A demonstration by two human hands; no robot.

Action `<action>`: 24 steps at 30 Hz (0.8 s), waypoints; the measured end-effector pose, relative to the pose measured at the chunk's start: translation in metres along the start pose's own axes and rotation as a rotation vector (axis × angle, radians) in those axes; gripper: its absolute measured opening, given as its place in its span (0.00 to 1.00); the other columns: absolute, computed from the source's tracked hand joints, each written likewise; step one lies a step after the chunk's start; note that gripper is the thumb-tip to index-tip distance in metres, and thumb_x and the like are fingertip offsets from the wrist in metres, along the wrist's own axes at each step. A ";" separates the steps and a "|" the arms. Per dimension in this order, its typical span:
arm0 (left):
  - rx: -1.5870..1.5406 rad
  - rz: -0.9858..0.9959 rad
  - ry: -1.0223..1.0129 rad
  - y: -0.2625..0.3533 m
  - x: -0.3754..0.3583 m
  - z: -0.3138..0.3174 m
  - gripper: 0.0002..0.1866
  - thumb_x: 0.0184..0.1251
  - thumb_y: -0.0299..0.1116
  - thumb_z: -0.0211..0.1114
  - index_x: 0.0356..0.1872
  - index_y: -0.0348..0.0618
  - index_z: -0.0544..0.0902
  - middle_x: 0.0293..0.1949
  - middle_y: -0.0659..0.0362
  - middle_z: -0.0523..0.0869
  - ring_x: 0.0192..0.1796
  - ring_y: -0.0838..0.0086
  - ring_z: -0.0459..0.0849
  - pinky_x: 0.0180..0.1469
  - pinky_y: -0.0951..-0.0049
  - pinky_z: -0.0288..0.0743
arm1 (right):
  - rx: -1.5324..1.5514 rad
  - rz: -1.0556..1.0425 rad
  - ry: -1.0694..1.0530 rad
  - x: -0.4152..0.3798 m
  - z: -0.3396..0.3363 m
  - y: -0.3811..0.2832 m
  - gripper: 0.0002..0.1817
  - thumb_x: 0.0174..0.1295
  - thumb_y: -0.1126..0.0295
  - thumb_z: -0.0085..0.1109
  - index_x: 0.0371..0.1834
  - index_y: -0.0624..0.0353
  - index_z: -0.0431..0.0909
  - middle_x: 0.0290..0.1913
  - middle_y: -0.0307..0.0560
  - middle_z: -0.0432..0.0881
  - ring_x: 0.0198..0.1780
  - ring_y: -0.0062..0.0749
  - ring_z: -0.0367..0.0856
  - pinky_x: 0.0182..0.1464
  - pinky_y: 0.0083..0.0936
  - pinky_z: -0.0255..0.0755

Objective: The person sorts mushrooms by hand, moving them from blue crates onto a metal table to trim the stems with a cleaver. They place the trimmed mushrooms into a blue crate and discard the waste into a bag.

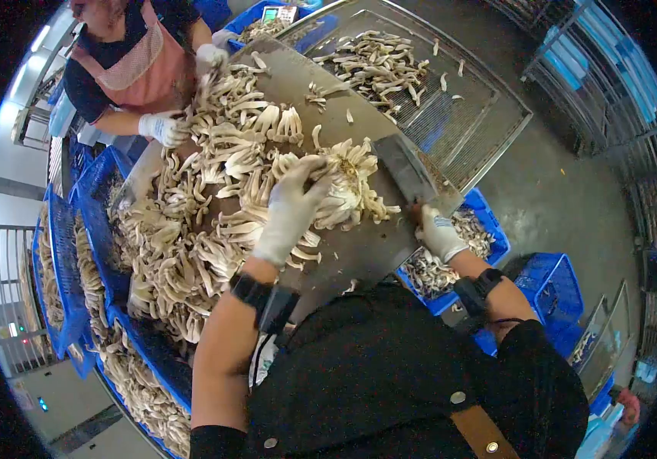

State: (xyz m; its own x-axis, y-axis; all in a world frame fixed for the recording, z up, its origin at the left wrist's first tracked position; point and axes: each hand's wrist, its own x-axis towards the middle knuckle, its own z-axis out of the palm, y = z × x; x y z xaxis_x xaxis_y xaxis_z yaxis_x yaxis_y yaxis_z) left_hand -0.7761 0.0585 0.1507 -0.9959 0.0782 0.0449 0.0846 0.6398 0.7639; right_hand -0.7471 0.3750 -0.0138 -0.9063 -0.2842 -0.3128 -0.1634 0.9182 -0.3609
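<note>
My left hand (pixel 290 210), in a white glove, grips a cluster of oyster mushrooms (pixel 347 180) on the grey metal table (pixel 359 249). Gloved too, my right hand (pixel 439 232) holds the handle of a broad cleaver (pixel 403 167), whose blade rests just right of the cluster. A big heap of pale mushrooms (pixel 206 206) covers the table's left part.
A co-worker in a pink apron (pixel 141 65) stands across the table with gloved hands (pixel 161 126) in the heap. A wire mesh tray (pixel 435 115) holds several cut mushrooms at the back. Blue crates (pixel 489 229) of mushroom pieces sit right and left of the table.
</note>
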 end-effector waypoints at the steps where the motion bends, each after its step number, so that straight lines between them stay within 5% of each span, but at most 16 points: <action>1: 0.179 0.054 0.016 0.006 0.015 0.007 0.22 0.62 0.41 0.62 0.53 0.38 0.77 0.44 0.48 0.83 0.47 0.63 0.82 0.49 0.67 0.74 | 0.049 0.005 0.062 -0.008 -0.011 0.006 0.40 0.50 0.68 0.65 0.65 0.66 0.56 0.52 0.65 0.73 0.53 0.55 0.75 0.53 0.35 0.71; 4: 0.436 0.019 -0.051 0.020 0.047 0.022 0.24 0.58 0.45 0.66 0.49 0.38 0.78 0.45 0.46 0.83 0.48 0.57 0.81 0.50 0.62 0.74 | 0.661 0.122 0.165 -0.020 -0.064 -0.007 0.40 0.50 0.71 0.66 0.66 0.66 0.55 0.56 0.58 0.72 0.55 0.44 0.74 0.55 0.31 0.69; 5: 0.476 -0.025 -0.098 0.023 0.053 0.025 0.25 0.56 0.47 0.67 0.48 0.37 0.78 0.45 0.46 0.82 0.48 0.55 0.81 0.50 0.61 0.74 | 1.433 0.119 0.110 -0.020 -0.062 -0.008 0.38 0.52 0.71 0.66 0.65 0.66 0.57 0.57 0.50 0.72 0.55 0.33 0.72 0.54 0.28 0.68; 8: 0.758 0.089 -0.163 -0.002 0.043 0.043 0.27 0.53 0.47 0.70 0.47 0.36 0.77 0.45 0.44 0.80 0.48 0.53 0.80 0.50 0.60 0.75 | 1.375 0.096 0.094 -0.017 -0.079 -0.009 0.35 0.53 0.69 0.67 0.63 0.65 0.60 0.58 0.45 0.72 0.54 0.30 0.72 0.53 0.27 0.69; 9: 0.662 0.134 -0.119 -0.035 0.042 0.055 0.30 0.50 0.46 0.72 0.48 0.34 0.76 0.47 0.43 0.77 0.50 0.52 0.79 0.50 0.60 0.75 | 1.268 -0.059 0.040 -0.017 -0.102 -0.023 0.33 0.53 0.67 0.68 0.60 0.64 0.63 0.53 0.48 0.74 0.52 0.28 0.72 0.49 0.27 0.70; 11: 0.587 0.047 -0.142 -0.023 0.030 0.039 0.32 0.49 0.46 0.73 0.51 0.34 0.75 0.48 0.43 0.76 0.51 0.52 0.78 0.51 0.60 0.75 | 0.999 0.017 -0.104 -0.004 -0.106 -0.035 0.30 0.56 0.65 0.66 0.58 0.64 0.64 0.48 0.51 0.74 0.49 0.33 0.74 0.47 0.29 0.70; 14: 0.528 0.117 -0.133 -0.041 -0.002 0.022 0.37 0.48 0.45 0.73 0.59 0.37 0.70 0.49 0.42 0.75 0.51 0.50 0.77 0.52 0.60 0.74 | 0.551 -0.372 -0.088 -0.016 -0.125 -0.050 0.24 0.62 0.58 0.58 0.52 0.66 0.66 0.39 0.61 0.75 0.42 0.53 0.75 0.45 0.37 0.70; 16: 0.323 0.019 -0.047 -0.069 -0.020 0.025 0.39 0.47 0.45 0.72 0.61 0.40 0.69 0.49 0.41 0.76 0.52 0.50 0.77 0.51 0.58 0.73 | 0.584 -0.193 -0.216 -0.016 -0.138 -0.073 0.22 0.63 0.59 0.55 0.50 0.66 0.65 0.37 0.63 0.76 0.42 0.60 0.74 0.45 0.40 0.70; 21: 0.333 0.062 0.058 -0.075 -0.051 0.034 0.41 0.46 0.51 0.73 0.61 0.40 0.71 0.48 0.42 0.76 0.49 0.45 0.76 0.52 0.57 0.72 | 0.196 -0.403 0.015 -0.034 -0.135 -0.071 0.18 0.61 0.62 0.56 0.46 0.65 0.66 0.35 0.63 0.77 0.40 0.61 0.77 0.40 0.42 0.72; 24: 0.283 0.139 0.110 -0.074 -0.055 0.038 0.40 0.45 0.45 0.74 0.61 0.39 0.71 0.48 0.42 0.76 0.49 0.47 0.76 0.51 0.57 0.72 | 0.089 -0.350 -0.023 -0.040 -0.143 -0.085 0.16 0.59 0.67 0.56 0.46 0.65 0.67 0.33 0.60 0.77 0.39 0.57 0.78 0.39 0.42 0.73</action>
State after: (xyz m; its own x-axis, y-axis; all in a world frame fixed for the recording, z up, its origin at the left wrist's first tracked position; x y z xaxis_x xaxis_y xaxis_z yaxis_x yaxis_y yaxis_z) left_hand -0.7263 0.0360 0.0678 -0.9702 0.1065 0.2176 0.2101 0.8169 0.5372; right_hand -0.7526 0.3480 0.1552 -0.7923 -0.5840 -0.1766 -0.4265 0.7372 -0.5240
